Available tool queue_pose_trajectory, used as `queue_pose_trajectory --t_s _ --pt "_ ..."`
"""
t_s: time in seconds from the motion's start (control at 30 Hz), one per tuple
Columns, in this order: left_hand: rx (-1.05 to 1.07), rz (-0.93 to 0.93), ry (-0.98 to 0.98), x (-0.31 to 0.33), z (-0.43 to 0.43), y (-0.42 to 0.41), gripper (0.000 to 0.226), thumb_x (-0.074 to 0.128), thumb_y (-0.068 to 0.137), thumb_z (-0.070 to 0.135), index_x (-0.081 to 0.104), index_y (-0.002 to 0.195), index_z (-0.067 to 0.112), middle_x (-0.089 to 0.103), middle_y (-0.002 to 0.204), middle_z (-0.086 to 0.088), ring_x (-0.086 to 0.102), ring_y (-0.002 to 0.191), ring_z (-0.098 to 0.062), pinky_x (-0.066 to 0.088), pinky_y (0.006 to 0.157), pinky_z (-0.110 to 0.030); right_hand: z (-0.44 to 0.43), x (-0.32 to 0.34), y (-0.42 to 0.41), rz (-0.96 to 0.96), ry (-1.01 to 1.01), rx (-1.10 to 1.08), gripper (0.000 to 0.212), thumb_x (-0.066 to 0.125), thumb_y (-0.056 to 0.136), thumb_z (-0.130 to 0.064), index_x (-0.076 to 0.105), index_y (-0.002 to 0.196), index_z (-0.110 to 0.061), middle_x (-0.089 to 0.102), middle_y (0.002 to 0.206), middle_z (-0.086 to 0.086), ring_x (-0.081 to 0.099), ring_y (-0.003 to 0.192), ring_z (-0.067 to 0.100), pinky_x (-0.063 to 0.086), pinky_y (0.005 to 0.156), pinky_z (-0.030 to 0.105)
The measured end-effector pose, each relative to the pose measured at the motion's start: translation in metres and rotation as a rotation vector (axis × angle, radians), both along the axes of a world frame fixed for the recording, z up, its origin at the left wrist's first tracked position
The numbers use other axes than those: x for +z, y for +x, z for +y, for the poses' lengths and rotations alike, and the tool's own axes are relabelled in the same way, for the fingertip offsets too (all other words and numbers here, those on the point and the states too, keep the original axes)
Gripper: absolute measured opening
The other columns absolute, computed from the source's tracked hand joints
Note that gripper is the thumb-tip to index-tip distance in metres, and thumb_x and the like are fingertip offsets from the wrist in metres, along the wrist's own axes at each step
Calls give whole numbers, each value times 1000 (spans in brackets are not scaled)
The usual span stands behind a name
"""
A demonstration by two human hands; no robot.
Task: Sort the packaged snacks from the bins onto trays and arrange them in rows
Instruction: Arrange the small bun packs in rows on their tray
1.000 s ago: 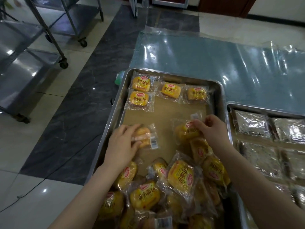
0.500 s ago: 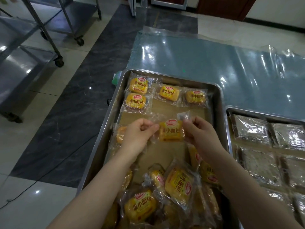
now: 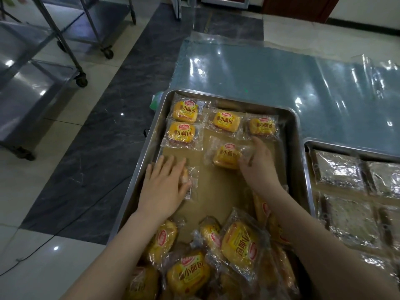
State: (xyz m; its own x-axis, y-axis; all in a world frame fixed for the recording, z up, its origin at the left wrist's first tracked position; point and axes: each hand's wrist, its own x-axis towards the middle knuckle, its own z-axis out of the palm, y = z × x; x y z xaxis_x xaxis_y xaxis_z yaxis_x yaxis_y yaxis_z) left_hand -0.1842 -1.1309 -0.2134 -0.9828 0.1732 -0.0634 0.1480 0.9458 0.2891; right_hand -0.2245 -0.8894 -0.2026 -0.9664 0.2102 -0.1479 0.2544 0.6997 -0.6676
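Left hand (image 3: 164, 187) covers left packet (image 3: 191, 183); right hand (image 3: 259, 167) touches middle packet (image 3: 226, 155).

Wheeled steel racks (image 3: 28, 94), clear plastic sheet (image 3: 259, 72), black floor cable (image 3: 65, 225)

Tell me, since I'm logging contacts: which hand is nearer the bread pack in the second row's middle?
Right. The right hand touches the bread pack at its right edge; the left hand rests on another pack further left, apart.
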Motion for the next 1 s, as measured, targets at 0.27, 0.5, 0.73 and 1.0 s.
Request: queue_pose_trajectory --t_s 0.27,0.5,0.73,1.0 --pt "5 -12 7 -21 -3 5 90 9 77 76 -22 145 25 -18 155 -2 -23 140 -19 -16 110 -36 -26 -25 -9 0 528 648 66 34 98 -47 -8 148 -43 -30 152 -7 -34 136 26 -13 110 46" --pt "35 -26 82 -23 -7 9 104 24 75 77 -33 138 17 -28 151 -3 -31 137 -13 -21 108 -26 -20 -26 -28 26 656 673 70 24 91 -62 -15 146 -44 -32 151 -6 -32 139 28 -7 114 49" --pt "-39 -102 127 -19 -13 8 123 27 56 91 -18 147 21 -20 155 -3 -24 139 -14 -15 112 -34 -20 -2 -7 65 504 596 79 36 92 -59 -22 142 -47 -32 153 -5 -33 138 22 -11 114 46" --pt "17 -256 395 14 -20 7 81 76 71 42 26 133 29 42 141 4 46 121 -12 40 103 -39 -19 40 45 -46 190 549 49 56 93 -34 42 140 -33 30 152 -10 33 137 15 27 109 30"
